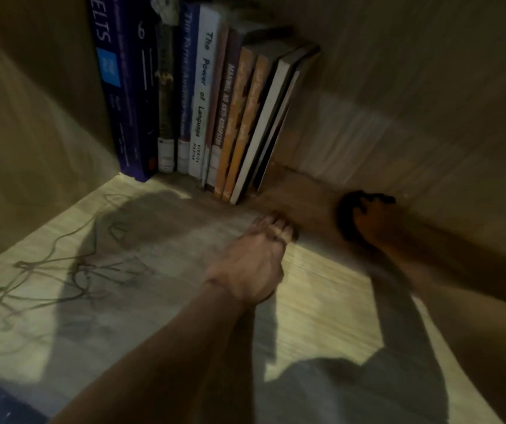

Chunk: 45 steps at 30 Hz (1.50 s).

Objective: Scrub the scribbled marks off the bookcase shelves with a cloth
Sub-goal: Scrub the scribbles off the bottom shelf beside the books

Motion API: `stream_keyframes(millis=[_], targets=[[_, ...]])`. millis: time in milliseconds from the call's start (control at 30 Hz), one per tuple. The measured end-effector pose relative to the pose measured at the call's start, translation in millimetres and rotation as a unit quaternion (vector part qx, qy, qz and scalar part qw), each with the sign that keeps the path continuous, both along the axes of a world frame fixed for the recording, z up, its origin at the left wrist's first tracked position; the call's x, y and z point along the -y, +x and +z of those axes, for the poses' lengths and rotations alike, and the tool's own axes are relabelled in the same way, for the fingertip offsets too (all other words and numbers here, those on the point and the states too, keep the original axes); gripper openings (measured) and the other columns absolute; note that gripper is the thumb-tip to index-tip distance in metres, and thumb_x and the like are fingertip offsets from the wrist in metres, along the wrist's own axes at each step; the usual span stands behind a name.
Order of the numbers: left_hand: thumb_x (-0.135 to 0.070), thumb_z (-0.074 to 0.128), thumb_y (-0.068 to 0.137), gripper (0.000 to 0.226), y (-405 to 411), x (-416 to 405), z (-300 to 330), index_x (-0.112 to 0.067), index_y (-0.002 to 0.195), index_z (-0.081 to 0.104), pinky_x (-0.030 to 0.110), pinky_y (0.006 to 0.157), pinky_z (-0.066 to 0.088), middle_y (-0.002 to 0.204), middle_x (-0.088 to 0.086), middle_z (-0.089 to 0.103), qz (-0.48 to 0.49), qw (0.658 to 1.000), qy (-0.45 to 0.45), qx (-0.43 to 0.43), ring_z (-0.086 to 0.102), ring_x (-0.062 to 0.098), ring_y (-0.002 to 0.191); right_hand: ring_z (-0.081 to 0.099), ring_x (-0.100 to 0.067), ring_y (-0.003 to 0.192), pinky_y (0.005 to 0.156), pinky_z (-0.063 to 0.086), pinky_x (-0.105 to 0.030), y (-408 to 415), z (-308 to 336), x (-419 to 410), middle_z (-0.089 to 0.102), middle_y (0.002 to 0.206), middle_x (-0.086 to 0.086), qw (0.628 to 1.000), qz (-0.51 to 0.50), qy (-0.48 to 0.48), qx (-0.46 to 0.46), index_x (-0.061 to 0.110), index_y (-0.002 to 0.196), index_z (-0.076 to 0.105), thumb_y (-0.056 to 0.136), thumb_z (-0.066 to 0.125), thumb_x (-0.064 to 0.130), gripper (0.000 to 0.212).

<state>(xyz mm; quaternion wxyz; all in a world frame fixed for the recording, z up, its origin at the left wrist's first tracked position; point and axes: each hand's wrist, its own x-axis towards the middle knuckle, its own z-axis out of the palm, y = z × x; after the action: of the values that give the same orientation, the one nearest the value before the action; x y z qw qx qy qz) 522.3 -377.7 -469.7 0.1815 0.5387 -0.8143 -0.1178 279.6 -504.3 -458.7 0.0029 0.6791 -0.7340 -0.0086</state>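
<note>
Beside the books: my right hand [371, 221] reaches deep into the shadowed back corner of the shelf [322, 289], well right of the leaning row of books [202, 96].
Right grip: fingers look curled round a dark bunched thing, which I judge to be the cloth [348, 215]; blur and shadow keep me from being sure.
Left grip: my left hand [254, 264] rests on the shelf just in front of the books, fingers extended and pressed down, holding nothing.
Marks: the scribbled marks [61, 264] sprawl across the lit boards well left of the books' front edge, running roughly left to right.
Key relation: the marks lie left of both hands; my left hand is nearer them, the cloth hand farthest away.
Next move, as I judge it: the cloth must travel leftward, past my left hand.
Bookcase bay: it holds only the books, upright at the left, tilted at the right.
</note>
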Motion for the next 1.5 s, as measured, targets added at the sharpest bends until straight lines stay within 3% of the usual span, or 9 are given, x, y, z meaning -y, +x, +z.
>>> stream_keyframes(millis=[67, 267, 433, 533, 667, 933, 1133, 1333, 1500], targets=[[-0.01, 0.039, 0.095, 0.059, 5, -13, 6, -0.016, 0.151, 0.021, 0.017, 0.11, -0.003, 0.159, 0.003, 0.017, -0.018, 1.0, -0.01, -0.008, 0.007, 0.013, 0.145, 0.039, -0.038, 0.13, 0.11, 0.026, -0.044, -3, -2, -3, 0.044, 0.141, -0.024, 0.998, -0.053, 0.0, -0.03, 0.002, 0.137, 0.045, 0.093, 0.017, 0.04, 0.065], [-0.012, 0.036, 0.096, 0.056, 6, -10, 8, -0.013, 0.151, 0.022, 0.02, 0.114, 0.004, 0.157, 0.005, 0.021, -0.009, 1.0, 0.002, -0.023, 0.01, 0.014, 0.144, 0.04, -0.037, 0.128, 0.108, 0.031, -0.042, 94, -1, 4, 0.045, 0.142, -0.017, 0.987, 0.151, -0.021, -0.047, 0.007, 0.135, 0.048, 0.094, 0.015, 0.029, 0.057], [-0.012, 0.032, 0.098, 0.055, 7, -8, 9, -0.016, 0.152, 0.022, 0.022, 0.115, 0.002, 0.159, 0.002, 0.017, -0.015, 1.0, 0.009, -0.021, 0.005, 0.012, 0.146, 0.044, -0.034, 0.128, 0.107, 0.032, -0.04, 17, 19, -5, 0.047, 0.139, -0.02, 0.996, 0.006, 0.02, -0.084, 0.004, 0.137, 0.046, 0.082, 0.012, 0.036, 0.072], [-0.015, 0.033, 0.098, 0.055, 3, -11, 12, -0.016, 0.151, 0.022, 0.02, 0.114, 0.002, 0.159, 0.002, 0.017, -0.007, 1.0, 0.017, -0.01, 0.004, 0.012, 0.146, 0.044, -0.035, 0.127, 0.108, 0.033, -0.042, 70, 18, 1, 0.048, 0.138, -0.017, 0.986, 0.052, 0.022, -0.156, 0.009, 0.132, 0.051, 0.095, 0.025, 0.027, 0.049], [-0.019, 0.037, 0.097, 0.057, 4, -12, 9, -0.015, 0.151, 0.022, 0.021, 0.115, 0.005, 0.158, 0.003, 0.02, 0.005, 1.0, 0.005, -0.011, 0.01, 0.014, 0.145, 0.044, -0.036, 0.125, 0.102, 0.038, -0.044, 140, 8, -3, 0.048, 0.136, -0.018, 0.98, 0.19, 0.0, -0.066, 0.004, 0.13, 0.053, 0.098, 0.035, 0.015, 0.038], [-0.02, 0.037, 0.098, 0.057, 5, -10, 10, -0.017, 0.152, 0.02, 0.02, 0.112, -0.002, 0.16, 0.002, 0.013, 0.006, 0.999, 0.038, -0.007, 0.003, 0.012, 0.147, 0.038, -0.035, 0.131, 0.109, 0.03, -0.038, 23, 16, 2, 0.041, 0.144, -0.018, 0.989, 0.043, 0.02, -0.14, 0.001, 0.136, 0.045, 0.1, 0.032, 0.013, 0.041], [-0.023, 0.038, 0.099, 0.054, 4, -12, 11, -0.018, 0.15, 0.024, 0.021, 0.114, 0.011, 0.157, 0.001, 0.023, 0.016, 0.999, 0.031, -0.021, 0.018, 0.012, 0.143, 0.043, -0.036, 0.126, 0.104, 0.038, -0.045, 122, 6, 6, 0.046, 0.137, -0.017, 0.966, 0.224, -0.007, -0.129, 0.005, 0.131, 0.052, 0.099, 0.037, 0.018, 0.038], [-0.019, 0.039, 0.098, 0.056, 6, -10, 10, -0.018, 0.152, 0.021, 0.017, 0.104, -0.004, 0.16, 0.001, 0.015, 0.005, 0.999, 0.035, -0.022, 0.005, 0.011, 0.146, 0.045, -0.035, 0.126, 0.104, 0.035, -0.04, 13, 16, 2, 0.049, 0.137, -0.02, 0.977, 0.091, 0.018, -0.19, 0.001, 0.132, 0.05, 0.101, 0.033, 0.014, 0.038], [-0.021, 0.036, 0.099, 0.053, 4, -10, 8, -0.016, 0.15, 0.025, 0.02, 0.113, 0.004, 0.158, 0.004, 0.021, 0.011, 0.999, 0.029, -0.009, 0.013, 0.014, 0.145, 0.043, -0.036, 0.128, 0.107, 0.035, -0.046, 98, 13, 6, 0.047, 0.139, -0.016, 0.968, 0.16, 0.037, -0.19, 0.005, 0.133, 0.051, 0.1, 0.035, 0.017, 0.038]])
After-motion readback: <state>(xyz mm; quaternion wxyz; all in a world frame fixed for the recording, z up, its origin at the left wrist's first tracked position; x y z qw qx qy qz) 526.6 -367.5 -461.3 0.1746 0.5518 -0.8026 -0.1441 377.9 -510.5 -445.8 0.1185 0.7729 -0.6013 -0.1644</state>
